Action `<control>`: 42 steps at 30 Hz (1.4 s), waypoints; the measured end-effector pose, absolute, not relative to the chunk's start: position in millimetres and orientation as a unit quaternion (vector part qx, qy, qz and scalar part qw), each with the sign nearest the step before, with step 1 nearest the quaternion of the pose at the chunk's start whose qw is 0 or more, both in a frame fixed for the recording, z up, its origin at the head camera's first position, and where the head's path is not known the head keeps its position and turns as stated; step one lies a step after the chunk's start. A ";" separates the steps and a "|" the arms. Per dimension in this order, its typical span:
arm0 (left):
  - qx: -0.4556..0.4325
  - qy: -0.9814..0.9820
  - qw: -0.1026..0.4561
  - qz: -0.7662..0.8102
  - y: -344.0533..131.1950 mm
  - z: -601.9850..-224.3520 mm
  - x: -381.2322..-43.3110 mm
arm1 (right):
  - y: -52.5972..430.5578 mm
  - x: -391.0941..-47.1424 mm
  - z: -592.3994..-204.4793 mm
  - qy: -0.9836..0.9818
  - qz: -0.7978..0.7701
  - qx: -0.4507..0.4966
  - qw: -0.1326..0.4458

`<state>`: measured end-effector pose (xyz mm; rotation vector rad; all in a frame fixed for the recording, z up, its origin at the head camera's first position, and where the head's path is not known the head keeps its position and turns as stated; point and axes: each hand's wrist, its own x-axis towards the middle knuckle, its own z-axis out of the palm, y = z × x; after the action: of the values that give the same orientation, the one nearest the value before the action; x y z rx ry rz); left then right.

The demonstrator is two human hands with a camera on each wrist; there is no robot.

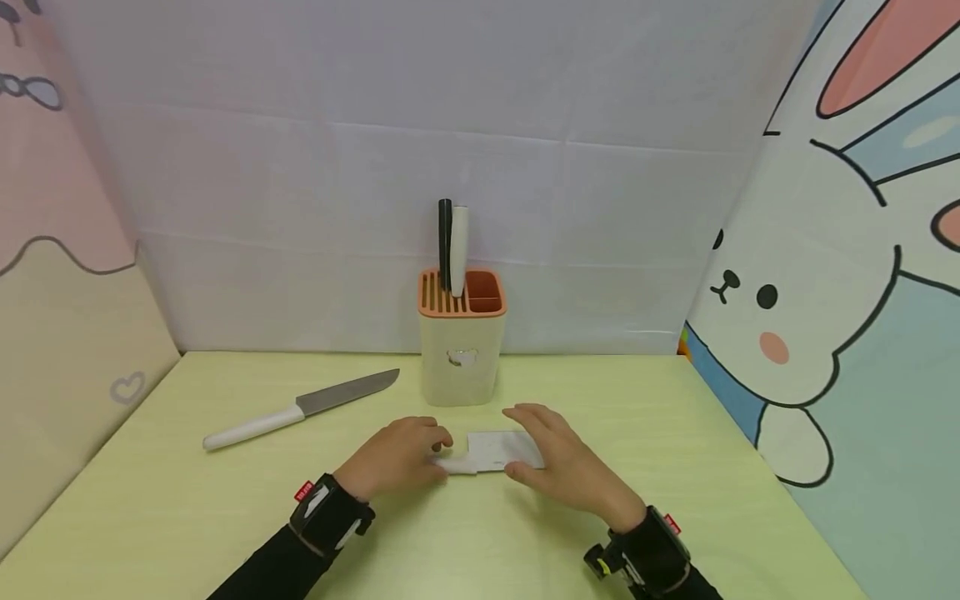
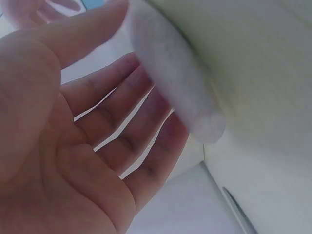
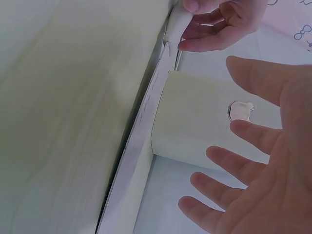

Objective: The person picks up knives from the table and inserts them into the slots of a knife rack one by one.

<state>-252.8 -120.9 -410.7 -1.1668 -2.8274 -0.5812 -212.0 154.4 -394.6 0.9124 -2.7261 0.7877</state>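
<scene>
A cleaver with a pale blade (image 1: 495,450) and a white handle (image 2: 170,73) lies low over the table in front of the knife holder. My left hand (image 1: 401,457) grips the handle, thumb on the near side and fingertips along the far side. Around the blade's right end hovers my right hand (image 1: 566,467), its fingers spread and relaxed. In the right wrist view the blade (image 3: 145,122) is seen nearly edge-on, apart from the right hand (image 3: 273,161), which holds nothing.
A cream knife holder (image 1: 459,362) with an orange slotted top stands at the table's back, a black-handled (image 1: 446,242) and a white-handled utensil (image 1: 459,250) upright in it. To the left lies a large white-handled knife (image 1: 348,393), blade pointing toward the holder. A white cloth (image 1: 300,192) hangs behind.
</scene>
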 end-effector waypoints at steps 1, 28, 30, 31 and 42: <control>-0.371 -0.909 0.013 -0.190 -123.8 -408.9 -253.4 | 152.4 -212.2 -394.3 -0.911 0.264 0.307 0.077; -0.292 -0.922 0.057 -0.247 -172.1 -391.8 -261.1 | 66.1 -234.9 -405.7 -0.904 0.098 0.411 0.063; -0.286 -0.924 0.059 -0.245 -173.5 -391.1 -261.0 | 64.4 -235.8 -407.7 -0.904 0.090 0.413 0.067; -0.286 -0.924 0.061 -0.245 -174.0 -390.6 -261.0 | 63.9 -236.6 -409.1 -0.904 0.088 0.412 0.067; -0.282 -0.922 0.077 -0.255 -178.4 -387.2 -261.9 | 56.9 -237.9 -412.9 -0.914 0.068 0.397 0.051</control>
<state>-261.9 -178.4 -387.2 -0.8437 -2.7625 -0.7644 -237.9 56.9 -412.9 1.2096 -2.7815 0.2076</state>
